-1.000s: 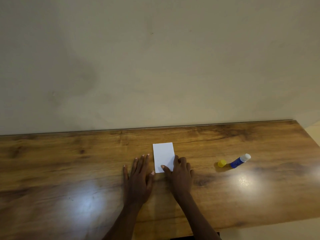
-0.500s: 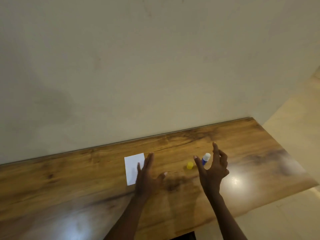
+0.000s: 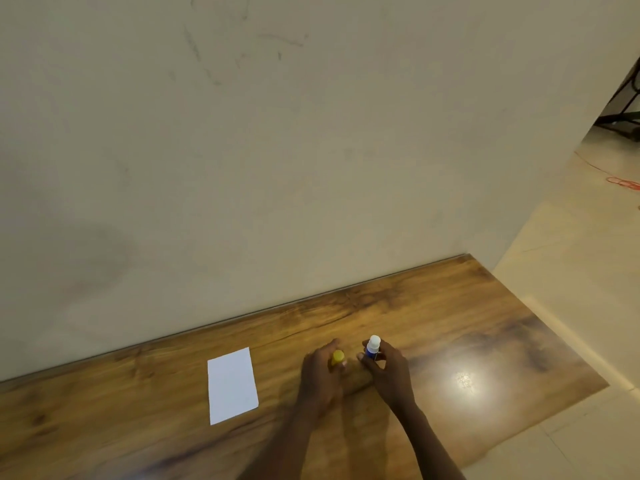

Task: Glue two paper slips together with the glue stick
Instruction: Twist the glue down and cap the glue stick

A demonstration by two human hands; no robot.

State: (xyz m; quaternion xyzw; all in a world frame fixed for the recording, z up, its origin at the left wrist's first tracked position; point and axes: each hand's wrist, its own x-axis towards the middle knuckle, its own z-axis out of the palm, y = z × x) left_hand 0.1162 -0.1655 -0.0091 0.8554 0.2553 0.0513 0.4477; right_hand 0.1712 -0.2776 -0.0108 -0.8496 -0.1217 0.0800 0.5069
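A white paper slip [image 3: 232, 385] lies flat on the wooden table [image 3: 467, 327], left of both hands; only one sheet can be told apart. My right hand [image 3: 389, 370] grips the blue glue stick [image 3: 372, 347], white end pointing up. My left hand [image 3: 320, 374] holds the yellow cap [image 3: 337, 357] between its fingertips, close beside the stick. Cap and stick are apart.
A plain wall [image 3: 277, 150] rises directly behind the table. The table's right edge drops to a tiled floor [image 3: 571, 271]. A red cord [image 3: 623, 182] and dark furniture legs [image 3: 623, 116] lie far right on the floor.
Both hands left the paper and moved right to the glue stick and cap. The right hand took the stick, the left hand took the cap. The view swung right.
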